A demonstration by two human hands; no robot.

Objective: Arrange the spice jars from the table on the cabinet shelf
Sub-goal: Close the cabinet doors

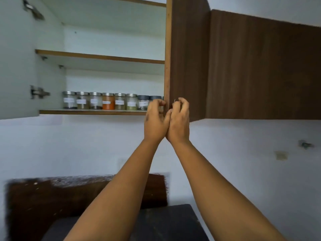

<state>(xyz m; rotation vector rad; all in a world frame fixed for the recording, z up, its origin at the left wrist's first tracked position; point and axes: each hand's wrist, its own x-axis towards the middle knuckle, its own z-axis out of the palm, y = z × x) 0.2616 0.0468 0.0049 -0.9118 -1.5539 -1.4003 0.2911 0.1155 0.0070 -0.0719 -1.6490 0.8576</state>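
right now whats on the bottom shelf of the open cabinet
A row of labelled spice jars stands on the bottom shelf: six with steel lids, then dark-lidded ones. The left hand covers the row's right end, so the count is unclear.

Your left hand (155, 119) hides the last jar (163, 108) at the row's three o'clock end. Jar labels (69, 100) too blurred to read.

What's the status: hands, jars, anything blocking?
Left hand curled at the shelf end, grip unclear. Right hand curled at cabinet door edge. Spice jars in a row on bottom shelf. No obstruction visible.
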